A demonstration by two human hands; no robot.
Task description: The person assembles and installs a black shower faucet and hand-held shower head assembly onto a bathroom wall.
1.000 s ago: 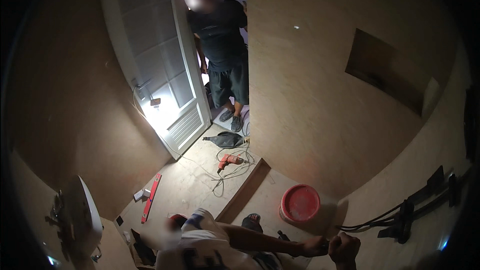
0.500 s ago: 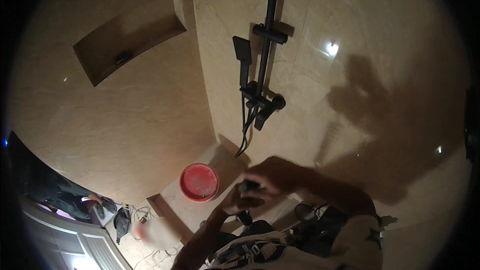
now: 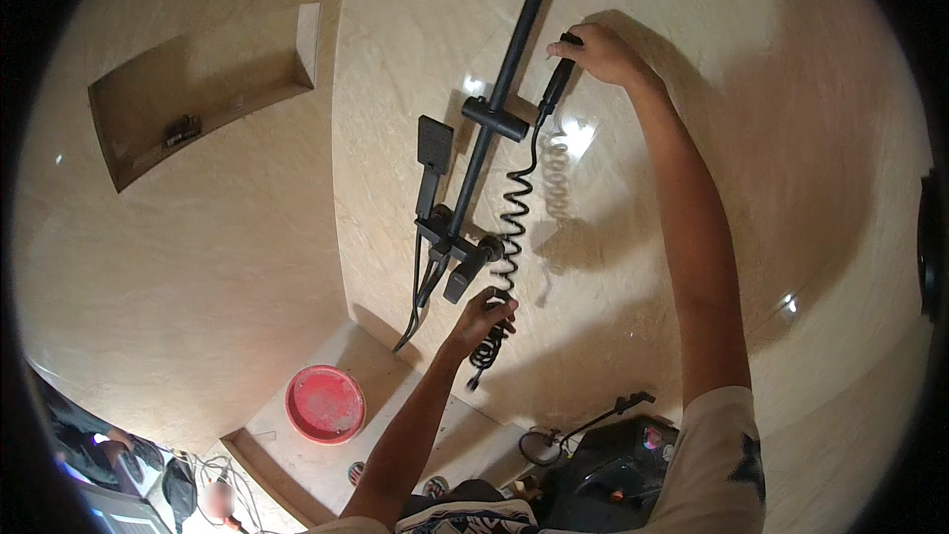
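High on the tiled wall, to the right of the black shower riser [image 3: 511, 64], my right hand [image 3: 605, 54] grips the top of a slim black spray handle [image 3: 558, 89]. From its lower end a black coiled hose [image 3: 513, 213] runs down, stretched into loose spirals. My left hand [image 3: 481, 318] is closed around the hose lower down, just below the shower valve. Tighter coils and a dangling end fitting [image 3: 474, 383] hang under that hand. Left of the riser, a black hand shower [image 3: 435, 143] sits in its holder.
A round red tub [image 3: 293, 405] stands on the floor at lower left. A recessed wall niche [image 3: 109, 129] holds a small dark object [image 3: 182, 130]. Near my right side is a bulky black container [image 3: 603, 470] with a wand. Cables and part of another person [image 3: 129, 445] show at lower left.
My hands were together low, near the red tub, around a dark item. Now the right arm has risen up the wall with the spray handle, stretching the coiled hose between both hands.
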